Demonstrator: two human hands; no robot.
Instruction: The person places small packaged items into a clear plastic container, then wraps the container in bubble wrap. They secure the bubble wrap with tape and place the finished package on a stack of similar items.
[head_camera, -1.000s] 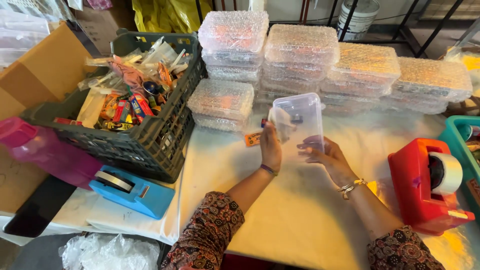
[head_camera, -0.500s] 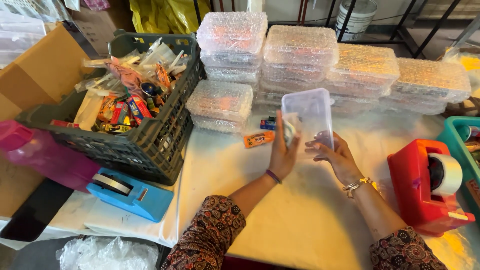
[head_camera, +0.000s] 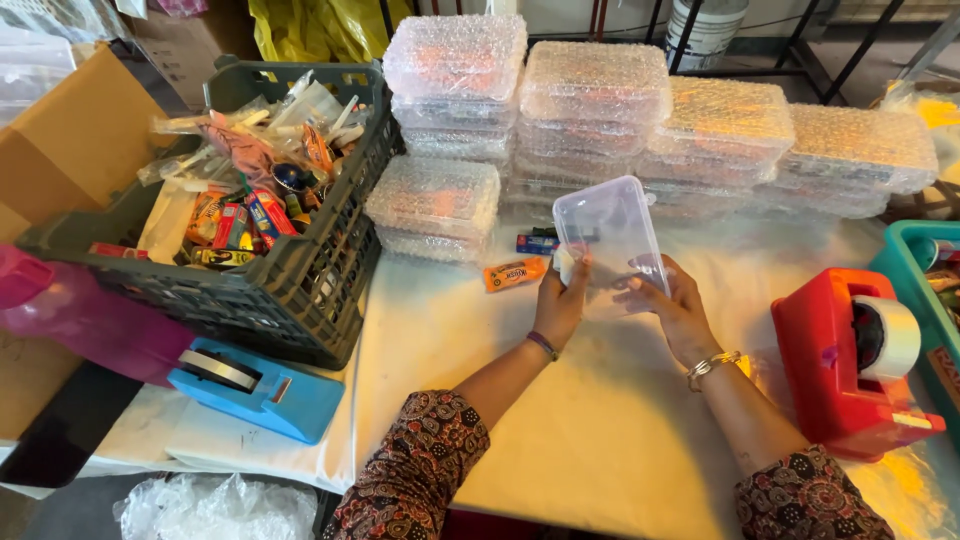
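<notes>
Both hands, left hand (head_camera: 560, 300) and right hand (head_camera: 672, 305), pinch the tilted clear plastic box (head_camera: 612, 240) by its lower edge only; it risks slipping onto the orange snack bar (head_camera: 516, 273).

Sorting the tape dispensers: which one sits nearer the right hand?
The red tape dispenser, just right of the right hand; the blue tape dispenser lies far left, below the crate.

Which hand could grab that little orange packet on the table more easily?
Probably the left hand: the orange packet lies just beside it, while the right hand is on the clear box's far side.

Bare cloth (head_camera: 600, 420) nearside; wrapped boxes (head_camera: 600, 110) wall behind.
</notes>
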